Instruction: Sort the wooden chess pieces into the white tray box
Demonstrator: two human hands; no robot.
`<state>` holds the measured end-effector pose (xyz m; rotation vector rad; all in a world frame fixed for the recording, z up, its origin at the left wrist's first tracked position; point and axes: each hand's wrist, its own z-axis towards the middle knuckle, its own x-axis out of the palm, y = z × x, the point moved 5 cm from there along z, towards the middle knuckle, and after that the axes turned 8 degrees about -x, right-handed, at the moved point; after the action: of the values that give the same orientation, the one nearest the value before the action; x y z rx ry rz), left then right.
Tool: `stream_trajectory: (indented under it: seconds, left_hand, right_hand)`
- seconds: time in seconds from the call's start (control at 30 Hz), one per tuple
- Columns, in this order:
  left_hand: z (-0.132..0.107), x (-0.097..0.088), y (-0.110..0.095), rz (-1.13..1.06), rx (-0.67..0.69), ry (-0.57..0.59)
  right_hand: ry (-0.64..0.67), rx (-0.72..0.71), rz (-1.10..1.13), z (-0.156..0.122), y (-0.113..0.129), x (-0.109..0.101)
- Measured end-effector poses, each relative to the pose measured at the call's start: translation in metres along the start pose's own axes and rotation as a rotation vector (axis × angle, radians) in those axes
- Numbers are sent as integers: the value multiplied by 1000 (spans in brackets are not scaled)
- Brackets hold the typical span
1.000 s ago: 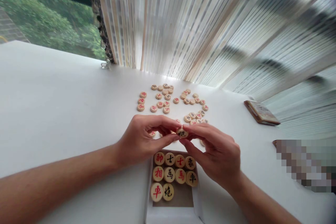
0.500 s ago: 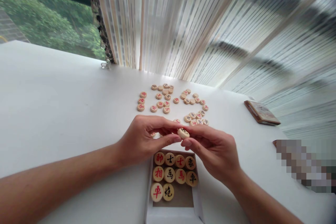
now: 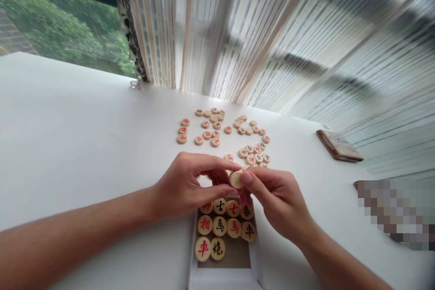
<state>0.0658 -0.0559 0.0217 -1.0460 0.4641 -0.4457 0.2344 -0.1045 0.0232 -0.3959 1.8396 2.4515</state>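
Note:
Above the far end of a white open box [image 3: 224, 276], a round wooden Chinese chess piece [image 3: 235, 180] is pinched between my two hands, its blank face toward me. The fingertips and thumb of my left hand [image 3: 193, 179] close on it from the left. From the right, my right hand [image 3: 272, 192] grips its edge with thumb and fingers. Inside the box lie rows of pieces with red or black characters, among them a black horse piece [image 3: 219, 225] and a red chariot piece [image 3: 203, 248]. My fingers partly cover the top row.
Many loose chess pieces [image 3: 215, 142] lie scattered on the white table [image 3: 102, 136] beyond my hands. A flat brown box [image 3: 340, 146] rests near the right edge. String curtains [image 3: 217, 31] hang behind the table.
The piece has been turned in my fingers: its black character faced up before, and now a blank face shows. My hands have dropped slightly toward the box.

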Motion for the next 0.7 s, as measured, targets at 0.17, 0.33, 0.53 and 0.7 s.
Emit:
stream_trajectory:
  seconds: [0.17, 0.33, 0.53, 0.7]
  left_hand:
    - [-1, -1, -9, 182, 102, -15]
    - [-4, 2, -11, 282, 188, -11]
    - [-3, 2, -12, 260, 177, -4]
    - [0, 1, -12, 196, 120, 4]
  right_hand:
    - [-10, 109, 121, -3, -2, 4]
    - [-15, 189, 137, -4, -5, 5]
    - [-7, 168, 157, 0, 1, 4]
    - [35, 155, 198, -1, -1, 3]
